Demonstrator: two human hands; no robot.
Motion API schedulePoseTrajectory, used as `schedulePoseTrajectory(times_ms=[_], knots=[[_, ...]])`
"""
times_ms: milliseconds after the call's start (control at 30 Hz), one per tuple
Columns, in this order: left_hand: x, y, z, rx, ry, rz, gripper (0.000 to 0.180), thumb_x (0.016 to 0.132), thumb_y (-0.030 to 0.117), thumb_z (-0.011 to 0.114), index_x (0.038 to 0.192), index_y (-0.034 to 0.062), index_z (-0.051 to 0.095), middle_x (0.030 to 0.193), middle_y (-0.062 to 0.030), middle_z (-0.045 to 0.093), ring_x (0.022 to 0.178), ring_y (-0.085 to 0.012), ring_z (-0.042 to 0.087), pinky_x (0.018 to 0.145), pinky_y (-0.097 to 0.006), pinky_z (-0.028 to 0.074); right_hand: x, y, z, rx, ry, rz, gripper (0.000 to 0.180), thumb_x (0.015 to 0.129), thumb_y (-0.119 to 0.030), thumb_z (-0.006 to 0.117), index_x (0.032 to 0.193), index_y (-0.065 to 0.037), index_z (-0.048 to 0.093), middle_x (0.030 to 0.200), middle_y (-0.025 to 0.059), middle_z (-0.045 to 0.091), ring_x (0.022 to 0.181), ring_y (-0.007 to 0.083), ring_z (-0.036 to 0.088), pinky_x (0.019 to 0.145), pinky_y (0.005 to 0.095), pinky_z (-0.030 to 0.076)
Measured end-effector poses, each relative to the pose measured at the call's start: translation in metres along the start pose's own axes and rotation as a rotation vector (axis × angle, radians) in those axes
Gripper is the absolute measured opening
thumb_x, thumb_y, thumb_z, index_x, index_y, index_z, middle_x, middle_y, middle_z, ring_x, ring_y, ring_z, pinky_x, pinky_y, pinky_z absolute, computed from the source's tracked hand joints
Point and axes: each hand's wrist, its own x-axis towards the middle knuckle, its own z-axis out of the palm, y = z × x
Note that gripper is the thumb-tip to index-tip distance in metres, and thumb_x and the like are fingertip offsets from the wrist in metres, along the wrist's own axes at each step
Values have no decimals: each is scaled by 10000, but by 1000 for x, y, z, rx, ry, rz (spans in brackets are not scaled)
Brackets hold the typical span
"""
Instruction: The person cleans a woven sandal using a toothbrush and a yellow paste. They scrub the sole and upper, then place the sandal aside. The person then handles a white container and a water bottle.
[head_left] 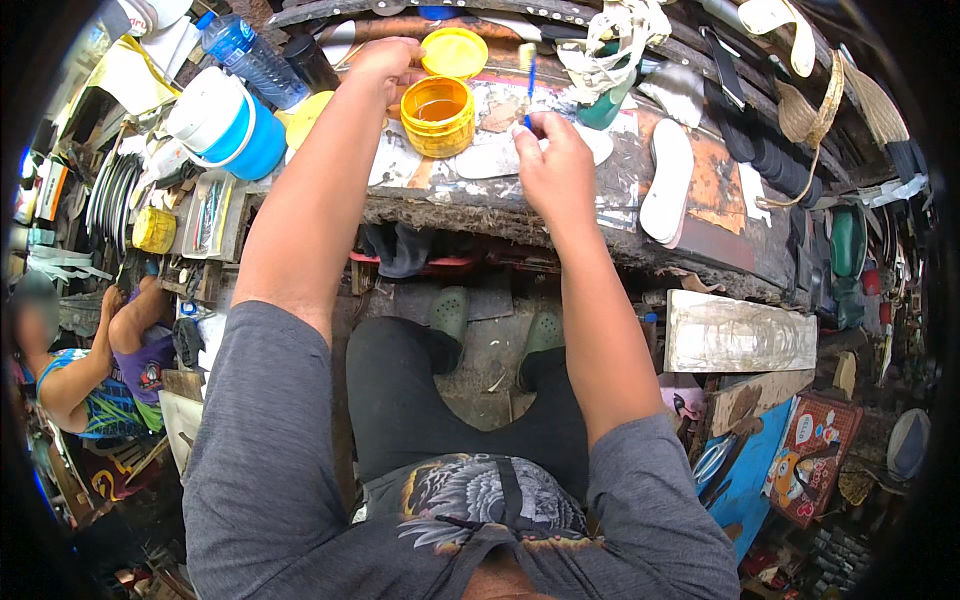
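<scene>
My left hand [388, 66] reaches over the far left of the workbench, between a yellow lid [455, 52] and an uncovered yellow jar [438, 132] of amber liquid. Its fingers look apart, and I see nothing held in them. Closed round the blue handle of a small toothbrush-like brush [531, 85], my right hand [556, 165] keeps the pale bristles pointing up and away. A white shoe sole [490, 161] lies flat on the bench, partly hidden behind my right hand. Farther right rests another white sole [668, 180].
A blue-and-white bucket [238, 135] and a water bottle [255, 62] stand at the back left. Straps and pale cords [615, 45] crowd the far edge. Beyond my left arm sits another person [85, 375]. A whitish board [740, 332] lies at right below the bench.
</scene>
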Motion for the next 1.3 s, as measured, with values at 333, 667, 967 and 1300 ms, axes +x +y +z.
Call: schedulePoseTrajectory(times_ms=[333,667,967,1300], knots=[[-48,2,-28,46,-109,304,309,954,79,659,1263,73,639,1115,-55,698,987,-177,705,847,-364,607,-67,-3,-46,466,-141,306,194,951,-140,691,1049,28,678,784,63,662,633,104,587,602,288,484],[-63,-32,-31,156,28,461,297,865,-100,550,1127,6,643,1037,-94,701,947,-191,677,841,-306,556,-131,1,-83,485,-176,369,178,964,-91,707,1107,12,689,836,-17,646,628,25,522,565,224,446],[-90,-53,-38,478,151,640,173,931,38,558,1056,-19,662,1228,-129,694,1011,-196,669,890,-332,556,-161,10,-98,467,-201,427,174,965,-102,715,1098,6,689,839,-16,642,653,29,528,596,225,460],[-59,-8,9,1268,140,855,700,957,605,587,1460,119,578,1493,-182,554,1428,-358,469,1194,-447,359,-194,6,-86,340,-327,347,215,937,-131,727,1095,10,687,917,66,692,677,97,619,642,266,512]])
